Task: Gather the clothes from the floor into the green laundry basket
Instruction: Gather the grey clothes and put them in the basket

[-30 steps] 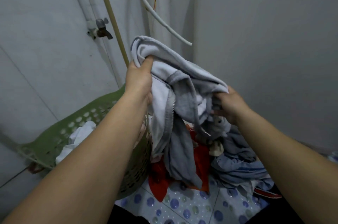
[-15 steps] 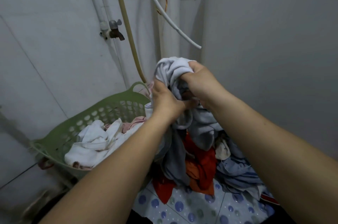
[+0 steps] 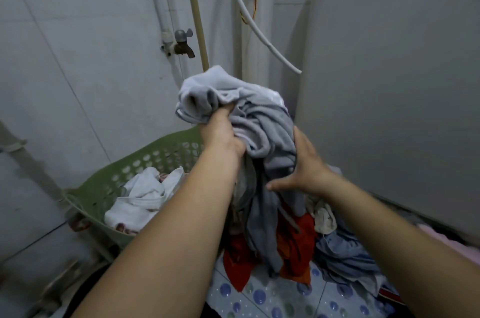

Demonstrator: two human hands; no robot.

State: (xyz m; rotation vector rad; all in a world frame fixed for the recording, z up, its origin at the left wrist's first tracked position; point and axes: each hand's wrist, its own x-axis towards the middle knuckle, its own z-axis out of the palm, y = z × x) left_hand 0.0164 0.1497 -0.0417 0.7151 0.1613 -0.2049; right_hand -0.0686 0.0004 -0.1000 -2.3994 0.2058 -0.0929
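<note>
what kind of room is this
Probably a washroom or laundry corner of a home. A water tap sticks out of the tiled wall beside pipes, the floor is tile with a blue dot pattern, and a green laundry basket stands next to a heap of clothes.

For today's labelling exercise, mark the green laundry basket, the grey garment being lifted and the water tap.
green laundry basket [image 3: 109,182]: head view, perforated side wall.
grey garment [image 3: 262,123]: head view, bunched folds between the hands.
water tap [image 3: 181,43]: head view, metal body.
</note>
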